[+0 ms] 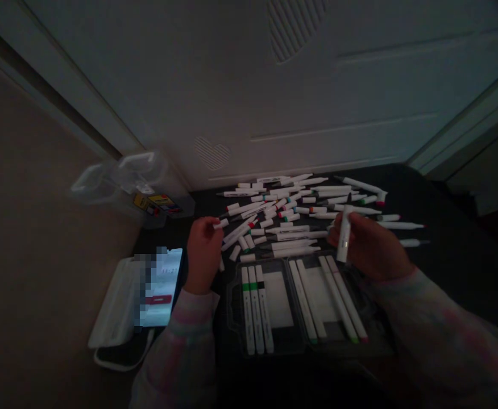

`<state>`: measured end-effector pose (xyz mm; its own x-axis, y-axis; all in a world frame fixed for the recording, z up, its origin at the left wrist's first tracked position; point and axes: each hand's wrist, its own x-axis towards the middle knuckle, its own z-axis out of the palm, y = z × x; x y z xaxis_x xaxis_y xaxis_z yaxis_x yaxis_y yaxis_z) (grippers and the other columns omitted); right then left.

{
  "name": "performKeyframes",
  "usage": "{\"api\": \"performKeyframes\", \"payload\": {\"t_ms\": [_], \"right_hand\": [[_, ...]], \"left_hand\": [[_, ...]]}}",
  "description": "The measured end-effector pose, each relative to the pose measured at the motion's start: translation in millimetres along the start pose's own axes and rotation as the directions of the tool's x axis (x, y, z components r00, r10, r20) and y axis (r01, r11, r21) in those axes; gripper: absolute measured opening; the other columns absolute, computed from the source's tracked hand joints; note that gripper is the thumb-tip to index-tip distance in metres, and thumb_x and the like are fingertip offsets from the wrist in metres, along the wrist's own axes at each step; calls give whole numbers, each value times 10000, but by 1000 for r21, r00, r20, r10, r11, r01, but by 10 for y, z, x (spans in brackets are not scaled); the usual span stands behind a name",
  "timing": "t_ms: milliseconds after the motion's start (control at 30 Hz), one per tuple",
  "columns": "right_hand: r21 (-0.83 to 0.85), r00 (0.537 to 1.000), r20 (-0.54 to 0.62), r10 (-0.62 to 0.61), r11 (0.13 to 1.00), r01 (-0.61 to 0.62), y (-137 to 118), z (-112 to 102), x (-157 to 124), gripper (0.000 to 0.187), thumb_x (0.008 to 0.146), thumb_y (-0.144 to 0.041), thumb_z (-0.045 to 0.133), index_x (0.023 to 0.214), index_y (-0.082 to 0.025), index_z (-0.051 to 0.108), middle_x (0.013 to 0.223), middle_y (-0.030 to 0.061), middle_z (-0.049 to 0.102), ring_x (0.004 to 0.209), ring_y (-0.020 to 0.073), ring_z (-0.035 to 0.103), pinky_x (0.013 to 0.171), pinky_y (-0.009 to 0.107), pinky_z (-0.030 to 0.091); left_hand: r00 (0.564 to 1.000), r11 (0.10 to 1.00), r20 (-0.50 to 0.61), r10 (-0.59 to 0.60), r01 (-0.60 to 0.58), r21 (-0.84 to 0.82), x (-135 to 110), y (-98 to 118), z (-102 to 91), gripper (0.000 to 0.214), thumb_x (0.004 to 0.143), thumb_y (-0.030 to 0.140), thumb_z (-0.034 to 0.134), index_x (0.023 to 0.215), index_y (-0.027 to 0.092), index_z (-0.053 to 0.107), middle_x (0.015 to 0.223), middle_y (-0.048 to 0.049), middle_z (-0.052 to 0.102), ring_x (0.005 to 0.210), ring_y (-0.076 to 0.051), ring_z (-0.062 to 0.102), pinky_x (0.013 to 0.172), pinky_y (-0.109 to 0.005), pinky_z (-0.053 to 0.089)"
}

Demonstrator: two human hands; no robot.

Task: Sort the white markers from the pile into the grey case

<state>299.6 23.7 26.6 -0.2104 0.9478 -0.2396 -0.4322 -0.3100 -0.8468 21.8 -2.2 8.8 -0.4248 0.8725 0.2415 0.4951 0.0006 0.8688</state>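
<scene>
The scene is dim. My left hand [203,250] is closed, pinching a small white marker cap [220,224] between its fingertips. My right hand [368,245] is wrapped round a white marker [344,234] held nearly upright. Both hands hover just above a dark tray [306,341] with two compartments: three markers lie in the left one [256,309], several in the right one [330,301]. Beyond the hands, a scattered pile of white markers and loose caps [300,207] covers the dark surface.
A lit phone [159,287] rests on a white case at the left. A clear plastic box [133,184] stands at the back left. A white panelled door [274,85] rises behind the pile. Beige floor lies to the left.
</scene>
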Motion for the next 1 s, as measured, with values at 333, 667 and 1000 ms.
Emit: {"api": "performKeyframes", "payload": {"t_ms": [333, 667, 1000], "right_hand": [[62, 999, 19, 26, 998, -27, -14, 29, -23, 192, 698, -326, 603, 598, -176, 539, 521, -22, 276, 485, 63, 303, 468, 211, 359], [128, 999, 39, 16, 992, -21, 27, -26, 0, 158, 713, -315, 600, 652, -171, 574, 524, -29, 295, 486, 63, 292, 465, 208, 317], [131, 999, 32, 25, 991, -29, 25, -17, -3, 175, 689, -331, 631, 678, -158, 601, 507, -38, 309, 479, 50, 292, 474, 197, 315]], "left_hand": [[971, 871, 154, 183, -233, 432, 2, -32, 57, 147, 691, 120, 454, 774, 175, 562, 839, -80, 605, 894, -236, 542, 836, -393, 411], [954, 774, 196, 227, -299, 558, 78, -119, 34, 256, 796, 235, 365, 846, 140, 598, 902, -120, 627, 898, -243, 554, 832, -390, 418], [966, 799, 194, 173, -253, 546, 101, -173, 51, 342, 793, 383, 402, 716, 150, 640, 878, -133, 644, 896, -268, 544, 856, -423, 382]]}}
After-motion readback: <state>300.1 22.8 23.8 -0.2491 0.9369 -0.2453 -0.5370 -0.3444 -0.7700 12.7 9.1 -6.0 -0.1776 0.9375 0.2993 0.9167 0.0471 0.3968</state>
